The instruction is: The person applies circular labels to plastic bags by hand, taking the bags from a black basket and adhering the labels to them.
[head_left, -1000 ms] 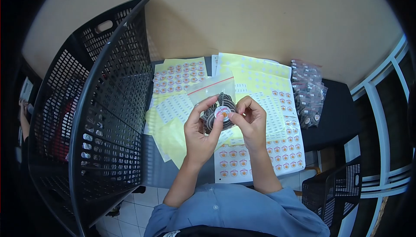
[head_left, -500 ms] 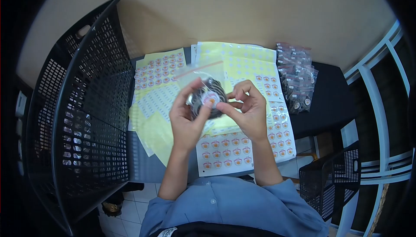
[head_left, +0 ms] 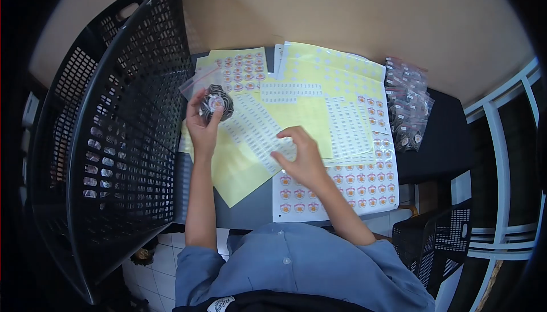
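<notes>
A clear zip bag [head_left: 225,96] of dark coiled material, with a round logo sticker on its front, is held by my left hand [head_left: 203,119], thumb over the sticker. My right hand [head_left: 296,155] hovers over a sheet of small printed labels [head_left: 256,132], its thumb and index finger apart with nothing visible between them. Under and around that label sheet lie yellow backing sheets [head_left: 233,184]. A white sheet of round logo stickers [head_left: 347,189] reaches toward the table's front edge, to the right.
A large black perforated basket [head_left: 128,112] stands on the left. Several filled zip bags [head_left: 407,107] are piled at the right on the dark table [head_left: 447,135]. Another sticker sheet [head_left: 242,67] lies at the back. A smaller black basket [head_left: 436,241] is low on the right.
My left hand has moved left with the bag. My right hand has come away from it and down over the label sheet, its fingers parted. The view has shifted slightly.
</notes>
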The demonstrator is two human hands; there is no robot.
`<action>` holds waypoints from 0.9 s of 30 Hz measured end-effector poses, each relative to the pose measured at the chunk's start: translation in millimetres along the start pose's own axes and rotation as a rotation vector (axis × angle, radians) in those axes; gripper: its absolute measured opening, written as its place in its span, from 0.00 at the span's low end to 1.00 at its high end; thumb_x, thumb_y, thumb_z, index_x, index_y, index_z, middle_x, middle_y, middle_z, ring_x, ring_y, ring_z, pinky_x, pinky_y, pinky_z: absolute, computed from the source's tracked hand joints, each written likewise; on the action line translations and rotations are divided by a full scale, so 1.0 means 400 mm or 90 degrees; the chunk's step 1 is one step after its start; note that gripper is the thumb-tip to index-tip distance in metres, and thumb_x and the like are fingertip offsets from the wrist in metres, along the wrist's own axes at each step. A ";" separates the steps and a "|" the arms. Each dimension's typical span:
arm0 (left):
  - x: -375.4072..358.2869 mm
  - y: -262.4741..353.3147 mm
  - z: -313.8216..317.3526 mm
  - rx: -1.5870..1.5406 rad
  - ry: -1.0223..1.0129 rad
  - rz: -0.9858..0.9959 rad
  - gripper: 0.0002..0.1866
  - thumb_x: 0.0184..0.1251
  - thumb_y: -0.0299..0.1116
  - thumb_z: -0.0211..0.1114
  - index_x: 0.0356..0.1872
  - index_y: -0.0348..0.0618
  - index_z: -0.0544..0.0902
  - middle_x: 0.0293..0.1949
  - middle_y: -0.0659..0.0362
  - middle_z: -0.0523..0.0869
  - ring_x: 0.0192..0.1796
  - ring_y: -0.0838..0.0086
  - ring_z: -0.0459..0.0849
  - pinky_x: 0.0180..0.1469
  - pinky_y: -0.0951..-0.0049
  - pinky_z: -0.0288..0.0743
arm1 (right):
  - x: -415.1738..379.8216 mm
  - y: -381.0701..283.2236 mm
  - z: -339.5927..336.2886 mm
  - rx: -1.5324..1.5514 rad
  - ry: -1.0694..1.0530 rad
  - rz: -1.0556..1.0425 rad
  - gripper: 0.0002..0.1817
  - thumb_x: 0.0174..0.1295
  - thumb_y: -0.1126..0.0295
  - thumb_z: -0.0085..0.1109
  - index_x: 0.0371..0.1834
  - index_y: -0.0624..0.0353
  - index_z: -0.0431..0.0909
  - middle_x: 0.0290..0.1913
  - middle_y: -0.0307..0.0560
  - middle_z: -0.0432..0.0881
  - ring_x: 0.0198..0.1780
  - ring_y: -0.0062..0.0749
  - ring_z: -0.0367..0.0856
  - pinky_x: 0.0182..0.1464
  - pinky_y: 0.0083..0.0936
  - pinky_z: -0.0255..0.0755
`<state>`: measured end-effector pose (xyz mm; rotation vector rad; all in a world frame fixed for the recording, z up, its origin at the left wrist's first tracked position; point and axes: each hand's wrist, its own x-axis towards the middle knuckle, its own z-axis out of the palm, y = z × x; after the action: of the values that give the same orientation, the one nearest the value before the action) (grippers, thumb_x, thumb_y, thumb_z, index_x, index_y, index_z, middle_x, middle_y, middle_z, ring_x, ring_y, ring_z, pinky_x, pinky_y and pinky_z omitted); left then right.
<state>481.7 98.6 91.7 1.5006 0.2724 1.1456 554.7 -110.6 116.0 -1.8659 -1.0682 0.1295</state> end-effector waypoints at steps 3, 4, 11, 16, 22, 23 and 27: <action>-0.005 -0.071 -0.021 -0.045 0.023 -0.013 0.23 0.49 0.17 0.61 0.49 0.34 0.66 0.48 0.56 0.70 0.50 0.75 0.70 0.52 0.78 0.66 | -0.002 -0.024 0.096 0.028 -0.018 -0.027 0.17 0.44 0.71 0.60 0.38 0.64 0.70 0.41 0.51 0.71 0.43 0.44 0.72 0.44 0.29 0.68; -0.013 -0.084 -0.019 -0.077 0.042 -0.021 0.23 0.50 0.18 0.61 0.49 0.34 0.66 0.47 0.56 0.70 0.49 0.75 0.70 0.52 0.78 0.66 | 0.004 -0.028 0.123 0.028 -0.021 -0.028 0.17 0.44 0.71 0.60 0.38 0.64 0.70 0.41 0.51 0.71 0.43 0.44 0.72 0.44 0.29 0.68; -0.019 -0.062 -0.004 -0.114 0.065 -0.083 0.21 0.51 0.18 0.60 0.48 0.35 0.66 0.44 0.57 0.71 0.44 0.78 0.73 0.45 0.81 0.70 | 0.048 -0.019 0.225 -0.078 0.037 -0.050 0.19 0.44 0.69 0.62 0.40 0.65 0.71 0.48 0.54 0.70 0.49 0.47 0.71 0.50 0.32 0.66; -0.008 -0.067 -0.003 -0.112 0.075 -0.079 0.21 0.51 0.18 0.60 0.48 0.35 0.66 0.44 0.58 0.71 0.44 0.78 0.73 0.45 0.82 0.70 | 0.051 0.012 0.240 -0.089 -0.014 -0.019 0.22 0.43 0.65 0.65 0.39 0.65 0.73 0.49 0.54 0.72 0.53 0.44 0.69 0.53 0.31 0.65; -0.016 -0.070 -0.005 -0.166 0.063 -0.119 0.20 0.52 0.18 0.59 0.47 0.34 0.66 0.43 0.58 0.72 0.43 0.79 0.74 0.44 0.81 0.71 | 0.050 0.015 0.243 -0.046 -0.019 -0.013 0.18 0.43 0.66 0.65 0.36 0.64 0.75 0.45 0.53 0.75 0.51 0.42 0.72 0.51 0.29 0.68; -0.017 -0.071 -0.005 -0.166 0.063 -0.120 0.20 0.52 0.18 0.59 0.47 0.34 0.66 0.43 0.58 0.72 0.43 0.79 0.74 0.44 0.81 0.71 | 0.050 0.015 0.243 -0.047 -0.019 -0.012 0.18 0.43 0.66 0.65 0.36 0.64 0.75 0.45 0.53 0.75 0.51 0.42 0.72 0.51 0.29 0.68; -0.013 -0.067 -0.004 -0.157 0.059 -0.126 0.20 0.52 0.18 0.59 0.47 0.34 0.66 0.43 0.57 0.72 0.43 0.78 0.74 0.44 0.82 0.71 | 0.060 0.004 0.242 -0.045 -0.018 0.001 0.15 0.44 0.71 0.63 0.35 0.65 0.75 0.42 0.53 0.77 0.50 0.42 0.73 0.49 0.29 0.68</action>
<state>488.9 103.9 65.9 1.1789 0.3230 1.0511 522.5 -28.1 70.0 -1.9331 -1.1038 0.1206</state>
